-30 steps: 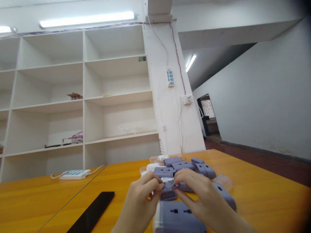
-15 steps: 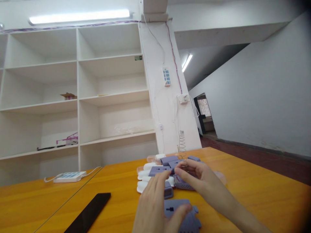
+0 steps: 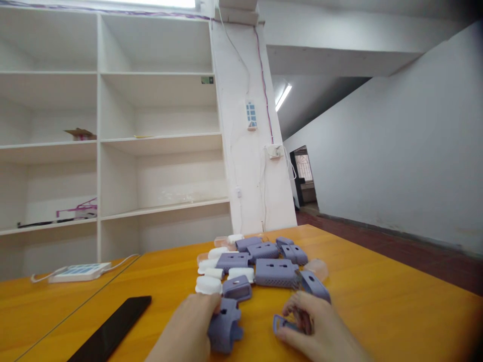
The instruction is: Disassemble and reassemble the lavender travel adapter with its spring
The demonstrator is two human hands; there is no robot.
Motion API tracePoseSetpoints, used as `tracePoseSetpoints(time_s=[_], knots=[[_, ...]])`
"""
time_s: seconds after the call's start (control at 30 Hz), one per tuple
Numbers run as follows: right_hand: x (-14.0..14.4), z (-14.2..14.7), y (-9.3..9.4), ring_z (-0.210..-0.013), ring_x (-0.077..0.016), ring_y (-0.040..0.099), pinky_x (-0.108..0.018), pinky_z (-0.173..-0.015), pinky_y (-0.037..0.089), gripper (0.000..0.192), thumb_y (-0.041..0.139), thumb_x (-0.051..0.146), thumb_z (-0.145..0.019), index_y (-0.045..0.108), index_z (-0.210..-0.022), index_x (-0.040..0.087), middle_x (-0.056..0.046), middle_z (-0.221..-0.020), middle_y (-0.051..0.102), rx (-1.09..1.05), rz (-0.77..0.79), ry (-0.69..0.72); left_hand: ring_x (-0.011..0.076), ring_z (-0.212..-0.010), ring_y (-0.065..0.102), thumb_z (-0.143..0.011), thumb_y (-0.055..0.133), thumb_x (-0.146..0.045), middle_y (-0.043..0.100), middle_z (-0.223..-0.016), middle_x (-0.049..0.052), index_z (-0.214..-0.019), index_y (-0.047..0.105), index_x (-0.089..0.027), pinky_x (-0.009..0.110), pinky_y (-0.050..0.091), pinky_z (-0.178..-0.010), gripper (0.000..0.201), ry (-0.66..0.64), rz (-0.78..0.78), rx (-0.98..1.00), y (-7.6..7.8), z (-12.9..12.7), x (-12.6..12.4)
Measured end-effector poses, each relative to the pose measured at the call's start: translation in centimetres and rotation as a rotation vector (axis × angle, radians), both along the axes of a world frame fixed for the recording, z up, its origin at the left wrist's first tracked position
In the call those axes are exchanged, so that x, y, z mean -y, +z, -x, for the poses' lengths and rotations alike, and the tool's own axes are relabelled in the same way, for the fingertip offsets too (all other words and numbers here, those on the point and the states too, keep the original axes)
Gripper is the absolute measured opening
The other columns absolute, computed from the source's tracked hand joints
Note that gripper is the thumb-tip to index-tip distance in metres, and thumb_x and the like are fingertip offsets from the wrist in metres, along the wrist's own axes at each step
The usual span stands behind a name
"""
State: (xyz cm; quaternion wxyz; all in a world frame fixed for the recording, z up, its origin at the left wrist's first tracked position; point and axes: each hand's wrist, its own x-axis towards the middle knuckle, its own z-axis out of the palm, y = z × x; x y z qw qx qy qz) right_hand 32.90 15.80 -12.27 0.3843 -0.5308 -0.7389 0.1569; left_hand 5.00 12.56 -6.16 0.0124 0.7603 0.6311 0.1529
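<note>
— What of the person's body is in view?
— Two bare hands, the left hand (image 3: 188, 327) and the right hand (image 3: 317, 329), with part of each forearm behind them.
— Anything worn?
— No sleeve, glove, ring or watch shows. The fingers look blurred, the nails short and plain.

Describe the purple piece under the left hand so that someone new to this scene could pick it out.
On the orange table, a cluster of purple and white plastic housings lies ahead of the person. Nearer than that cluster, the left hand grips a purple shell. Unlike its neighbours, it stands apart from the pile, with a notched, cut-out edge.
</note>
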Motion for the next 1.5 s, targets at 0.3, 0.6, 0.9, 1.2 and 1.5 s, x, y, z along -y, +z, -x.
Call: tracePoseSetpoints(time_s=[0.3, 0.6, 0.9, 1.2, 1.5], knots=[[0.1, 0.0, -0.3, -0.072, -0.0196, 0.06, -0.028, -0.063, 0.039, 0.011, 0.072, 0.023, -0.073, 0.07, -0.082, 0.017, -0.002, -0.076, 0.065, 0.031, 0.009, 0.04, 0.0312, -0.111, 0.068, -0.074, 0.049, 0.003, 0.076, -0.115, 0.014, -0.11, 0.071, -0.017, 0.038, 0.047, -0.093, 0.046, 0.1, 0.006, -0.053, 1.1, 4.1, -1.2], [0.7, -1.9, 0.2, -0.093, -0.0236, 0.063, -0.031, -0.083, 0.049, 0.043, 0.071, 0.038, -0.084, 0.063, -0.123, 0.022, -0.004, -0.099, 0.065, -0.078, -0.147, 0.006, 0.0339, -0.109, 0.068, -0.083, 0.059, -0.018, 0.076, -0.112, 0.013, -0.107, 0.073, -0.018, 0.042, 0.047, -0.094, 0.028, 0.055, 0.041, 0.037, 0.9, 3.2, -0.8], [-1.4, -7.2, 3.5, -0.096, -0.0371, 0.07, -0.042, -0.078, 0.05, 0.054, 0.043, 0.07, -0.094, 0.072, -0.094, 0.025, -0.013, -0.096, 0.075, 0.237, -0.069, -0.38, 0.0311, -0.12, 0.064, -0.09, 0.056, -0.052, 0.072, -0.127, 0.012, -0.133, 0.064, -0.023, 0.039, 0.045, -0.104, 0.052, -0.15, -0.086, 0.385, 0.5, -3.3, 0.3], [-3.9, -4.9, 2.3, -0.103, -0.0447, 0.071, -0.051, -0.083, 0.051, 0.047, 0.045, 0.055, -0.095, 0.071, -0.108, 0.018, -0.022, -0.111, 0.075, 0.304, 0.0, -0.352, 0.0454, -0.121, 0.06, -0.075, 0.069, -0.047, 0.068, -0.129, 0.026, -0.154, 0.043, -0.007, 0.052, 0.04, -0.104, 0.092, -0.098, 0.063, 0.455, -5.5, -13.5, -0.9], [-3.1, -7.0, 0.7, -0.097, -0.0304, 0.07, -0.033, -0.08, 0.054, 0.042, 0.054, 0.059, -0.093, 0.07, -0.104, 0.021, -0.011, -0.105, 0.076, -0.108, -0.124, -0.008, 0.0323, -0.113, 0.063, -0.094, 0.059, -0.05, 0.072, -0.115, 0.016, -0.141, 0.052, -0.017, 0.042, 0.043, -0.1, 0.058, -0.32, -0.052, 0.78, -2.2, -13.9, -3.1]])
